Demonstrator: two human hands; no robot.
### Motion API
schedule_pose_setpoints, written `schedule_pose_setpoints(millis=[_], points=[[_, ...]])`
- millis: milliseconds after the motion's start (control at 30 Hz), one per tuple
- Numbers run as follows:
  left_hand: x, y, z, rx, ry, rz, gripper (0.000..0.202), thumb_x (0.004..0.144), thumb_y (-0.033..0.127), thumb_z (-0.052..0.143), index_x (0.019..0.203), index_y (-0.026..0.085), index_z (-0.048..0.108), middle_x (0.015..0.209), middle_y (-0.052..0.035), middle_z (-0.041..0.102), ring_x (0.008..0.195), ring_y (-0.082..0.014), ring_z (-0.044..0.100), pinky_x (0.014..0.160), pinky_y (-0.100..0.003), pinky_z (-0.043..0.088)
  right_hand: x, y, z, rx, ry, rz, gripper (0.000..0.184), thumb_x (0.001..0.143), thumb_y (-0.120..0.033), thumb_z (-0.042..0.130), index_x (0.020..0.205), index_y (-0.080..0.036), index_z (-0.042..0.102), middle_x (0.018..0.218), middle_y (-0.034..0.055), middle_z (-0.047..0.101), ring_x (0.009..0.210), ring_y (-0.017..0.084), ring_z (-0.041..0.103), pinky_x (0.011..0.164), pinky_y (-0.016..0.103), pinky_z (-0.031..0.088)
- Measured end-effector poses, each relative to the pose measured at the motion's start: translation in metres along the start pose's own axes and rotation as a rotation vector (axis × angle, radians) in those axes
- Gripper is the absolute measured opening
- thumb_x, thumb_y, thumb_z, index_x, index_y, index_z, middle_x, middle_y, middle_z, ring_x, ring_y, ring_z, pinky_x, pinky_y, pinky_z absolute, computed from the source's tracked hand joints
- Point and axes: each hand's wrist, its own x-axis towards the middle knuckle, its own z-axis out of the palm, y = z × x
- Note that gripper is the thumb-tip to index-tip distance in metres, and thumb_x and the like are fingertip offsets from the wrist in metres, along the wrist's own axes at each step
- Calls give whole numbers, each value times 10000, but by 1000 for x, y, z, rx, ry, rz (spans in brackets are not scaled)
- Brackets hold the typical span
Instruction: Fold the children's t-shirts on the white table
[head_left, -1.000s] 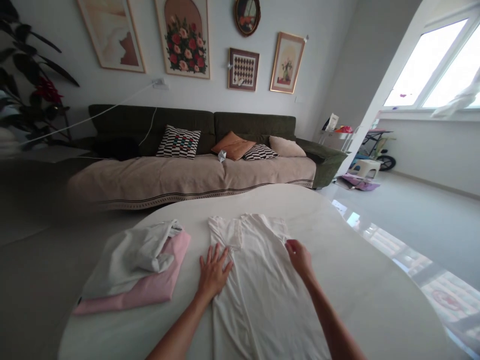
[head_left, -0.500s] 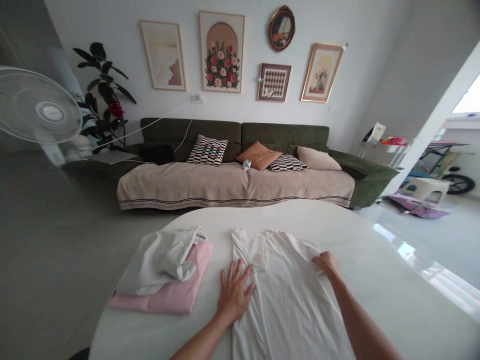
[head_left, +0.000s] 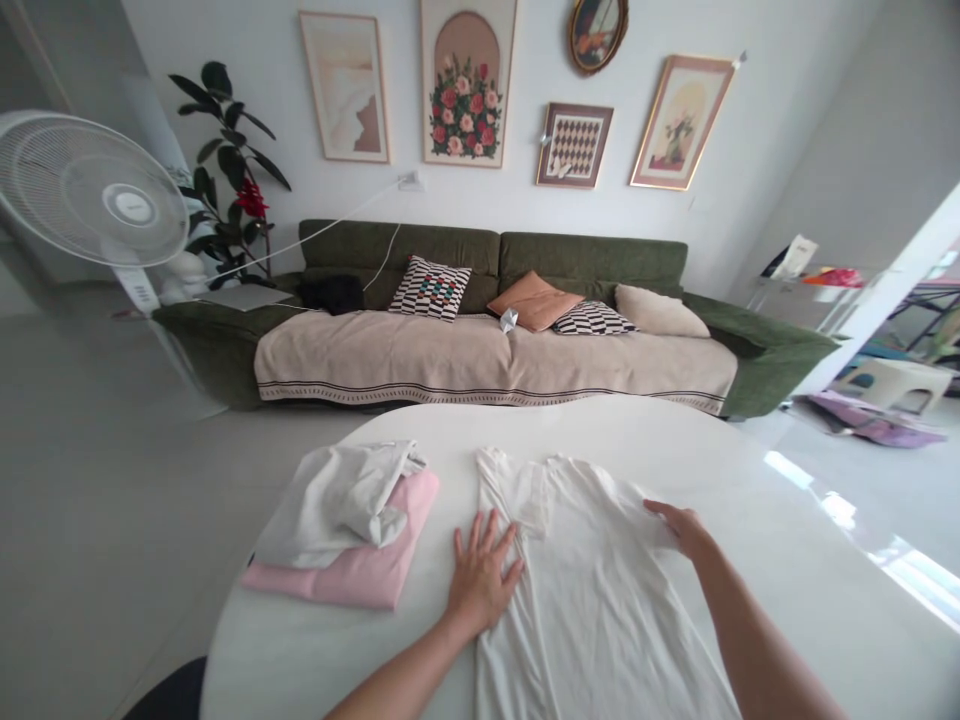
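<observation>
A white shirt [head_left: 592, 590] lies spread on the white table, its left side folded inward in a long crease. My left hand [head_left: 481, 575] rests flat on that folded left side, fingers spread. At the shirt's right sleeve is my right hand [head_left: 684, 528], its fingers stretched out to the left over the sleeve's edge; part of the sleeve shows under the palm. Left of the shirt, a folded pink garment [head_left: 360, 580] has a crumpled light grey garment [head_left: 322, 510] on top of it.
The white table [head_left: 795, 590] has a rounded edge. Beyond it stands a green sofa [head_left: 592, 255] with a beige cover and several cushions. A white fan [head_left: 97, 190] stands at the left, near a leafy plant [head_left: 232, 150]. A white stool [head_left: 892, 383] is at the far right.
My right hand has gone from pinching the sleeve edge to stretched fingers over it. My left hand stays flat on the shirt. The whole view has shifted slightly.
</observation>
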Motion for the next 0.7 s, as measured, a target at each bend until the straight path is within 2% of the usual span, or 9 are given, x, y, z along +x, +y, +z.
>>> schedule_pose_setpoints(millis=[100, 167, 267, 367, 433, 533, 600, 700], points=[[-1, 0, 1, 4, 0, -5, 524, 844, 517, 274, 1343, 358, 258, 1462, 10, 155, 1331, -262, 89, 1024, -559, 82, 5, -5, 1, -39, -101, 90, 196, 712, -303, 624, 662, -117, 589, 539, 18, 581, 505, 137, 569, 480, 256, 469], [-1, -1, 1, 6, 0, -3, 526, 845, 526, 263, 1343, 357, 258, 1463, 10, 152, 1332, -259, 85, 1025, -558, 80, 6, -9, 2, -74, -127, 96, 184, 792, -294, 560, 746, -116, 579, 623, -15, 593, 534, 86, 562, 526, 233, 480], [-1, -2, 2, 9, 3, 12, 530, 846, 540, 246, 1346, 364, 240, 1465, 12, 145, 1334, -252, 76, 1025, -558, 85, 0, -18, 7, -138, -97, -8, 142, 799, -229, 523, 865, -116, 580, 647, -15, 596, 555, 85, 567, 559, 228, 476], [-1, -2, 2, 22, 3, 11, 529, 849, 540, 238, 1350, 370, 223, 1466, 13, 141, 1334, -251, 72, 1023, -562, 85, -21, -32, 21, -230, -53, -199, 382, 709, -183, 531, 1074, -72, 529, 713, 48, 633, 654, 167, 610, 647, 294, 481], [-1, -2, 2, 31, 2, 9, 527, 850, 534, 242, 1350, 368, 224, 1465, 8, 146, 1334, -255, 75, 1022, -564, 82, -41, -44, 39, -298, -44, -349, 558, 681, -150, 507, 1226, -77, 414, 951, 113, 631, 869, 210, 598, 792, 335, 451], [-1, -1, 1, 38, 12, 17, 524, 850, 525, 255, 1348, 362, 240, 1463, 3, 155, 1331, -263, 86, 1021, -567, 84, -74, -65, 77, -395, -88, -535, 640, 670, -58, 432, 1298, -119, 325, 1287, 141, 441, 1140, 208, 451, 927, 319, 367], [-1, 0, 0, 44, 24, 17, 521, 849, 522, 264, 1344, 360, 252, 1462, 3, 161, 1329, -267, 98, 1019, -568, 92, -93, -77, 103, -464, -144, -593, 617, 661, 1, 395, 1264, -128, 368, 1327, 140, 392, 1134, 195, 461, 897, 294, 382], [-1, 3, -2, 63, 32, 6, 509, 852, 506, 277, 1337, 350, 281, 1459, 3, 173, 1325, -271, 114, 1021, -558, 108, -109, -91, 134, -571, -222, -600, 541, 642, 47, 396, 1156, -108, 463, 1246, 164, 464, 994, 182, 559, 802, 266, 421]])
